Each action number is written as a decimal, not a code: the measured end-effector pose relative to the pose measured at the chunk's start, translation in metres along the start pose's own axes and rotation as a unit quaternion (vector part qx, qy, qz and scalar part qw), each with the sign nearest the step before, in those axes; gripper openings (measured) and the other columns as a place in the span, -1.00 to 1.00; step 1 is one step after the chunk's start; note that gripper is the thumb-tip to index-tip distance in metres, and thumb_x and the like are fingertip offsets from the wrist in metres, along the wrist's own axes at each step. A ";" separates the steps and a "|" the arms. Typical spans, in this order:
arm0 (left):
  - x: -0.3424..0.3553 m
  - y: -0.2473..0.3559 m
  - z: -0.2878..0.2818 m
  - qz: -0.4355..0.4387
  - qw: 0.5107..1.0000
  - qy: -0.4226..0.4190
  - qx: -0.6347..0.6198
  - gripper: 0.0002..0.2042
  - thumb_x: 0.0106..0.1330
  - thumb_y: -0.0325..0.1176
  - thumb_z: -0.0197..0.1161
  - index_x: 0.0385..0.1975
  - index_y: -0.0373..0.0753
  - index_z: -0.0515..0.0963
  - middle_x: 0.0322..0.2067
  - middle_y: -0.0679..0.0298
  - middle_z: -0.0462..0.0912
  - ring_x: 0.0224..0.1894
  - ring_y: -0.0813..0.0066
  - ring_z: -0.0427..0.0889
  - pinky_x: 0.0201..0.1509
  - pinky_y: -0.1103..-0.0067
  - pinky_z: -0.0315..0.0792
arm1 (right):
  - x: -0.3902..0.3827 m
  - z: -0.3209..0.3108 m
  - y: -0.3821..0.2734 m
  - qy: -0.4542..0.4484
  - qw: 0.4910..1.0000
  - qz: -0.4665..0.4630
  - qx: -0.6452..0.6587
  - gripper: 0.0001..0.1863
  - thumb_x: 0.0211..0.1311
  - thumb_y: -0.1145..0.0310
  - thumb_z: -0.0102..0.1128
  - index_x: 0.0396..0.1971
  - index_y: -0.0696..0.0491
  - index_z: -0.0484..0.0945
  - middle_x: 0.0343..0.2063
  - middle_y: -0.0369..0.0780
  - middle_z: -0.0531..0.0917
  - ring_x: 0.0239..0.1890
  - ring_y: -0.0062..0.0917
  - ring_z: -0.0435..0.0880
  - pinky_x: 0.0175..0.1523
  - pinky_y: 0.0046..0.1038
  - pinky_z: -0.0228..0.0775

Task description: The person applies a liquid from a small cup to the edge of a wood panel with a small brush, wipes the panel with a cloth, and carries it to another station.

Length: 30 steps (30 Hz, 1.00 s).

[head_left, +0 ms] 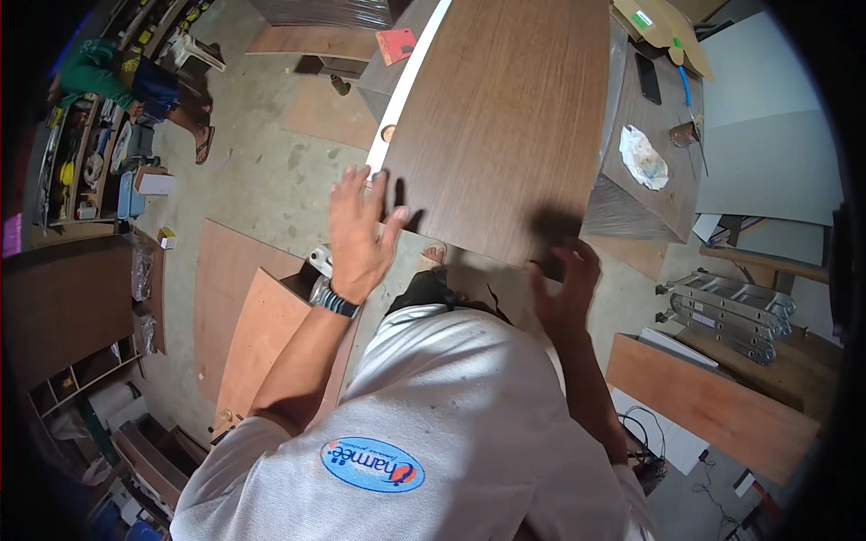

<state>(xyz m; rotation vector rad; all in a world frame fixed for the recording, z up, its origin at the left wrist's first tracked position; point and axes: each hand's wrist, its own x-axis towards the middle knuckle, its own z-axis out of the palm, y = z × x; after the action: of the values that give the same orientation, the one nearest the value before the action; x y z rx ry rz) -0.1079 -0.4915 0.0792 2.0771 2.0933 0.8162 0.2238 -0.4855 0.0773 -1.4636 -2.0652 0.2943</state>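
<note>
A long brown wood-grain panel (505, 117) stretches away from my body, with a white strip (410, 86) along its left side. My left hand (359, 234), with a dark watch on its wrist, is at the near left corner. Its fingers are spread, with the fingertips at the end of the white strip, and it grips nothing. At the near right corner, my right hand (568, 284) is partly in shadow. Its thumb and fingers are apart and slightly bent beside the panel's edge; whether they touch it is hard to tell.
Right of the panel, a wrapped bench (631, 206) carries a phone (648, 77), crumpled white paper (643, 159) and a small can (683, 135). A folded ladder (731, 307) lies farther right. Boards (262, 338) lie at left. Another person (135, 86) is near shelves at the far left.
</note>
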 end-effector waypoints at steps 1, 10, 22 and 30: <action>0.012 0.004 0.011 0.007 0.998 -0.042 0.055 -0.29 0.46 0.00 0.24 0.38 -0.48 0.32 0.42 -0.27 0.24 0.54 -0.15 0.12 0.56 -0.04 0.00 | -0.009 -0.007 0.014 0.014 0.999 0.035 -0.012 -0.52 0.13 0.30 0.54 0.00 0.11 0.54 0.09 0.01 0.52 0.22 -0.06 0.46 0.33 -0.04 0.24; 0.034 0.135 0.082 0.109 0.809 -0.327 -0.475 -0.11 0.41 0.19 0.22 0.51 -0.40 0.14 0.55 -0.21 0.02 0.60 -0.25 -0.05 0.56 -0.19 -0.12 | -0.123 -0.025 0.142 0.034 0.951 0.307 -0.016 -0.60 0.31 0.33 0.41 0.01 0.22 0.51 -0.02 0.00 0.56 0.07 -0.13 0.54 0.21 -0.18 0.38; 0.045 0.126 0.129 -0.140 0.966 -0.096 0.194 -0.17 0.49 0.25 0.04 0.55 -0.25 0.14 0.58 -0.21 -0.08 0.61 -0.27 -0.14 0.52 -0.27 -0.19 | -0.285 -0.119 0.381 -0.209 0.783 0.573 0.121 -0.68 0.33 0.48 0.24 0.03 0.09 0.43 -0.40 -0.14 0.65 -0.45 -0.43 0.72 -0.53 -0.39 0.45; 0.106 0.185 0.187 -0.165 0.957 -0.079 0.226 -0.08 0.47 0.33 -0.04 0.52 -0.42 0.10 0.54 -0.33 -0.03 0.61 -0.30 -0.12 0.50 -0.31 -0.17 | -0.204 -0.103 0.469 -0.195 0.741 0.590 0.256 -0.73 0.43 0.47 0.14 0.06 0.12 0.42 -0.43 -0.12 0.62 -0.49 -0.46 0.66 -0.48 -0.42 0.50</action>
<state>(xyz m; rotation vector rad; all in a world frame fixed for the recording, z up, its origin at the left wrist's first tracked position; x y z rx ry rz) 0.1293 -0.3446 0.0290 1.7985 2.6123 0.1279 0.6983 -0.5129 -0.1381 -2.2173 -0.8053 1.6160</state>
